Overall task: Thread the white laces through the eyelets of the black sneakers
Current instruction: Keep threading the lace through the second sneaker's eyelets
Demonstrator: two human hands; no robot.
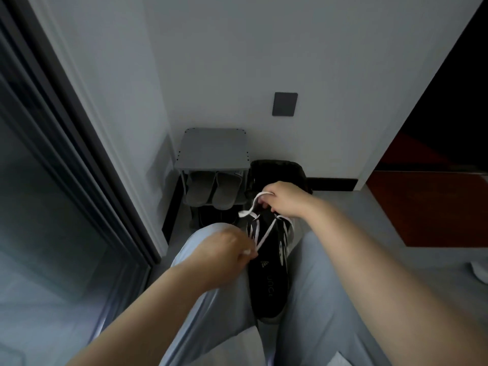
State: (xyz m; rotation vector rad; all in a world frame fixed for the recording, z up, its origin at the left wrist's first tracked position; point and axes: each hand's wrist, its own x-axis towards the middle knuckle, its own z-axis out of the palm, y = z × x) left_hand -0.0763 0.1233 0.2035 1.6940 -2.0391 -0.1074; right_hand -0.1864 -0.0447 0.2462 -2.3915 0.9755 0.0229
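A black sneaker (269,276) with white stripes lies between my knees, toe pointing away from me. A white lace (266,232) runs across its upper part. My left hand (224,250) pinches one lace end beside the shoe's left side. My right hand (284,198) is raised above the toe end and grips the other part of the lace, which loops out to the left of its fingers. The eyelets themselves are too dark to make out.
A small grey shoe rack (215,149) with a pair of grey slippers (214,190) stands against the wall ahead. A black bin (280,170) sits to its right. A dark door frame (79,154) runs along the left; a reddish-brown panel (433,207) is at right.
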